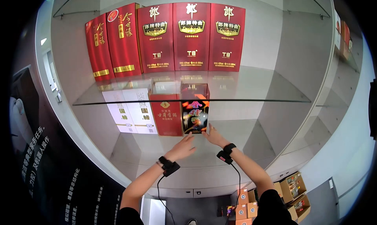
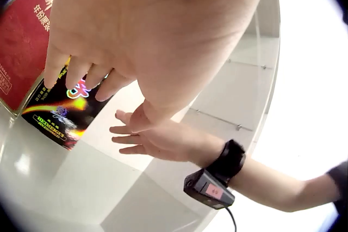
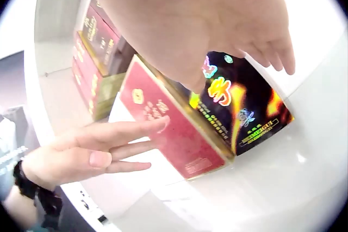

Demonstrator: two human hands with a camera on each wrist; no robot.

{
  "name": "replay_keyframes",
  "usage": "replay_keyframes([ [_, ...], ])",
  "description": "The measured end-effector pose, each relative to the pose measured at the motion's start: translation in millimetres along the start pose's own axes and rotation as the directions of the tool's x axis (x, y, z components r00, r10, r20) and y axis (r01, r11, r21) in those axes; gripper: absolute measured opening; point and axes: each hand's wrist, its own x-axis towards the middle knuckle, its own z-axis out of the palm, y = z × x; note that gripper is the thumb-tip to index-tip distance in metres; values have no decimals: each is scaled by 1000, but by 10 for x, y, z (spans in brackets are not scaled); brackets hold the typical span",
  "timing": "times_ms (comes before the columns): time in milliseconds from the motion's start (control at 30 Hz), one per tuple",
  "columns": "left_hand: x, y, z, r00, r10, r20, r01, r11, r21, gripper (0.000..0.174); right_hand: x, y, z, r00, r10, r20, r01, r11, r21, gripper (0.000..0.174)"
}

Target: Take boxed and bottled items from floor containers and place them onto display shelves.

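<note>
On the lower shelf stands a black box with bright multicoloured lettering (image 1: 195, 117), upright at the right end of a row. Its left neighbour is a red box with gold trim (image 1: 167, 117). My left hand (image 1: 183, 147) is in front of these two boxes, fingers extended toward the lower front of the black one. At the black box's lower right corner is my right hand (image 1: 215, 137), its fingers straight and thumb apart. In the right wrist view, the right hand (image 3: 228, 20) overlaps the upper part of the black box (image 3: 244, 107). Neither hand grips anything.
Two white boxes (image 1: 135, 113) continue the row leftward. Above, a glass shelf (image 1: 259, 87) with a dark front edge carries several red boxes (image 1: 191, 36). A side wall (image 1: 300, 48) bounds the cabinet on the right. Orange boxes (image 1: 241, 212) and open cartons (image 1: 294, 187) sit on the floor.
</note>
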Motion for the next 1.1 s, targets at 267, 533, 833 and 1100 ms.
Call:
replay_keyframes([
  [267, -1694, 668, -107, 989, -129, 76, 150, 857, -493, 38, -2316, -65, -810, 982, -47, 184, -39, 898, 438, 38],
  [533, -3174, 574, 1125, 708, -705, 31, 497, 467, -731, 23, -4716, 813, -381, 820, 570, -44, -469, 715, 519, 29],
  [833, -2148, 1438, 1076, 905, -365, 218, 424, 736, -528, 25, -4996, 626, -286, 771, 630, 92, -610, 690, 390, 30],
  [1100, -2159, 1531, 1800, 802, -334, 495, 567, 684, -458, 23, -4891, 1576, 953, 754, 574, 321, -656, 692, 302, 26],
])
